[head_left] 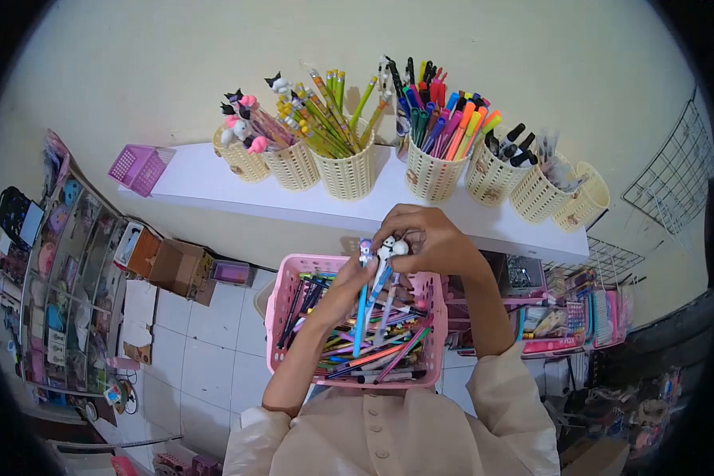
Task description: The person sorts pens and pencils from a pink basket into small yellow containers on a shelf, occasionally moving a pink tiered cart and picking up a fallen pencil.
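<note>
My left hand [347,284] closes on a light-blue pen [361,313] with a purple figure on top. Right beside it, my right hand [430,239] grips pens with white figure toppers [386,249]; one has a blue-and-white barrel, another looks clear. The fingers of both hands nearly meet, so exactly which hand bears each pen is partly hidden. Below them is a pink basket [274,333] filled with loose pens, pencils and markers [373,349].
A white shelf [254,197] on the wall carries cream perforated cups [347,176] of pencils, highlighters and markers. A purple basket [140,168] sits at its left end. Left on the floor stands a cardboard box [178,268]; a wire grid [678,170] hangs at right.
</note>
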A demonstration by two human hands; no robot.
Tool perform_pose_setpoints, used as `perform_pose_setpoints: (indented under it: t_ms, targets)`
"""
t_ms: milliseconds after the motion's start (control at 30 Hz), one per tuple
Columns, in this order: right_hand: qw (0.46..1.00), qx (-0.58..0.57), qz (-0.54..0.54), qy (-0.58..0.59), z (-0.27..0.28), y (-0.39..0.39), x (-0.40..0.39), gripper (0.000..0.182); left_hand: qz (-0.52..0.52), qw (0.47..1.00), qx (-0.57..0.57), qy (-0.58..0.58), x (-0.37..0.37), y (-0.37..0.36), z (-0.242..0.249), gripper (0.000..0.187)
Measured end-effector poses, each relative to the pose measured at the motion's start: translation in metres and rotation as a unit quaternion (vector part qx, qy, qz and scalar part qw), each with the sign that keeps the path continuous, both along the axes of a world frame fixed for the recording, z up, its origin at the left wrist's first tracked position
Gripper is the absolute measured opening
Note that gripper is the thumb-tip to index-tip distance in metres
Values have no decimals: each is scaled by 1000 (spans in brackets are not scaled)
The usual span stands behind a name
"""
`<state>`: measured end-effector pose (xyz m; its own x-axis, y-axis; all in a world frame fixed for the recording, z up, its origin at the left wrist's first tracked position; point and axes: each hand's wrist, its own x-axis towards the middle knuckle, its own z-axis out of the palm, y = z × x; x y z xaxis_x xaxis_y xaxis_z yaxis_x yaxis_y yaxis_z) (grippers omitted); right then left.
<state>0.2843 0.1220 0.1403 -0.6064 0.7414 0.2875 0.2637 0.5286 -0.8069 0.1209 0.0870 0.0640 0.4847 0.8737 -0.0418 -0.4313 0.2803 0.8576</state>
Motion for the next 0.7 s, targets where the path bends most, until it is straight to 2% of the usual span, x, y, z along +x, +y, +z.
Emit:
perform_pose_setpoints:
  t_ms: [33,67,100,133,200,267,367,500,533,600,700]
  targets:
    - [999,-52,8,12,-2,0,-2,34,10,1000,21,17,0,-2,-1,45]
    - [999,-50,12,11,-5,0,-4,34,33,999,11,-9,3,-8,1,43]
    - [994,-97,-2,57,-9,-1,-6,34,37,999,11,-9,1,-9,0,43]
    - [984,-144,-17,103,-12,-3,-8,35,32,999,-8,-32,0,-11,-1,35]
    - [979,-161,-13,127,-13,-6,-11,36,29,994,-46,-91,-2,-13,-2,23]
    - [974,-172,-6,149,-16,-7,-13,37,56,992,-58,-93,-2,-18,1,23]
    - [974,-120,-39,190,-25,-9,-14,32,90,990,-60,-90,-3,-18,-2,19]
    - [973,-50,-116,192,-4,-24,-10,28,128,989,-39,-62,-6,-17,-12,20]
    - [968,23,-133,213,5,-31,-6,29,177,984,4,-23,-7,-15,-18,19]
    - [939,143,-184,255,20,-46,4,31,273,960,51,42,-6,-14,-22,15]
    - [861,284,-272,324,41,-61,23,31,257,963,83,-11,-14,-8,-26,14]
